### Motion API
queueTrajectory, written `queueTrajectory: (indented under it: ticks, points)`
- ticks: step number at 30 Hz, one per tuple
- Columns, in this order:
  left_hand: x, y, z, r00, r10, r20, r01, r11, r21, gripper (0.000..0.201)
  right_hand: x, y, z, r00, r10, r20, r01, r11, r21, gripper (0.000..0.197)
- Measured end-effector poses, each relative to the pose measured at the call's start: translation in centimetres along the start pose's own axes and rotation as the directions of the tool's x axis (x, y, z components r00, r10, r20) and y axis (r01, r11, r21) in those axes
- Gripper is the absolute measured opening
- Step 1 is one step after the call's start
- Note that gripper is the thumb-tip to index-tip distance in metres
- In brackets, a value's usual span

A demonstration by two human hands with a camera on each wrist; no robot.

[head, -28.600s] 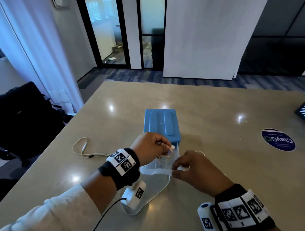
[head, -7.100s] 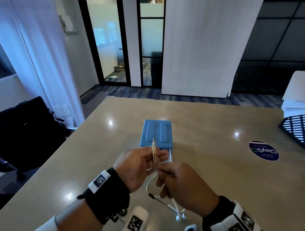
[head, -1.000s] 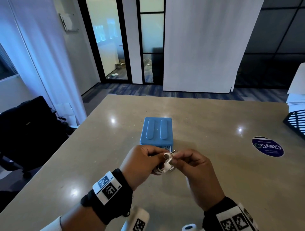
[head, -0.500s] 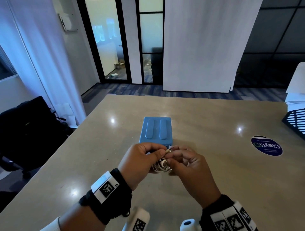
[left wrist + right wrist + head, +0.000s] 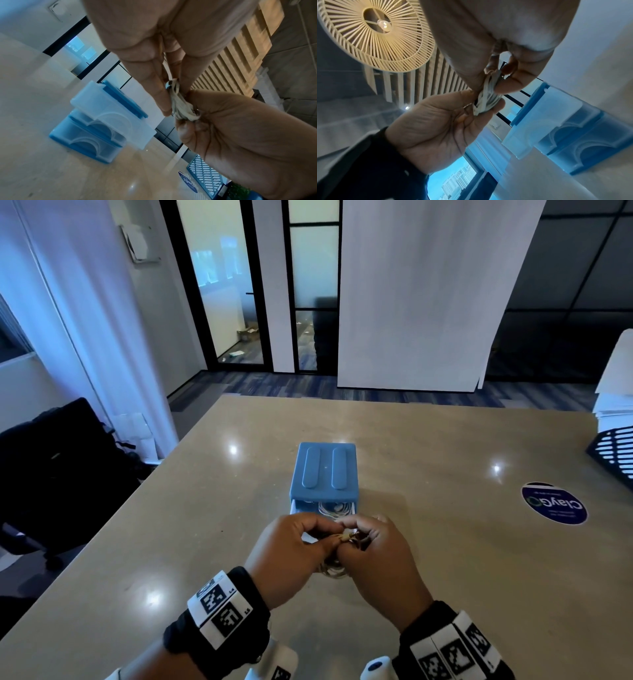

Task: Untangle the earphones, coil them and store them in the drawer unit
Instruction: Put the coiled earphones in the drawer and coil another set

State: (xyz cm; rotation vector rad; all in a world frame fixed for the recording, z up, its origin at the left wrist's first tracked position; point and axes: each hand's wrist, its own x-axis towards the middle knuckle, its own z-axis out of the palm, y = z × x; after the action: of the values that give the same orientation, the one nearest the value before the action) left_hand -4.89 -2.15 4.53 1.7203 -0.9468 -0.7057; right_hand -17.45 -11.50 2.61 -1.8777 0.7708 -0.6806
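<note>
I hold the coiled white earphone cable (image 5: pixel 337 568) pinched in both grips, left hand (image 5: pixel 291 556) and right hand (image 5: pixel 380 566), just in front of the blue plastic drawer unit (image 5: pixel 323 474). Coiling looks finished. Next: lower the coil into the open top drawer (image 5: pixel 320 506) without loosening it.

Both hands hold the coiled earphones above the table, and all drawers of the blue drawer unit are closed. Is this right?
Not quite. The left hand and right hand do hold the coiled earphones above the table, but the drawer unit is not fully closed: its top drawer is pulled out. The left wrist view shows this clearly.
</note>
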Motion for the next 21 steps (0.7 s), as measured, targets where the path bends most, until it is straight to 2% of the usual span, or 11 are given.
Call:
queueTrajectory:
  ticks: [4,8,13,19,21]
  points:
    - [0.1,-0.1,-0.4,1.0,0.004,0.027,-0.005,1.0,0.021,0.011,-0.2,-0.3,0.6,0.996,-0.029,-0.079,0.019,0.992,-0.126,0.018]
    - [0.4,0.5,-0.9,0.999,0.026,0.025,-0.028,0.995,0.1,0.012,0.1,-0.2,1.1,0.993,-0.078,-0.085,0.063,0.985,-0.161,0.016]
    - [0.7,0.9,-1.1,1.0,0.02,0.023,-0.022,0.995,0.094,0.005,0.5,-0.3,1.2,0.999,-0.01,-0.039,0.005,0.993,-0.119,0.039]
    - [1.3,0.9,-1.8,0.998,0.051,0.041,-0.055,0.993,0.109,0.006,1.1,-0.4,0.1,0.999,-0.034,0.022,0.038,0.982,-0.186,0.004]
    - [1.7,0.7,-2.1,0.998,0.06,0.024,-0.062,0.994,0.091,0.008,1.6,-0.2,-0.3,0.999,-0.027,0.037,0.033,0.984,-0.175,0.012]
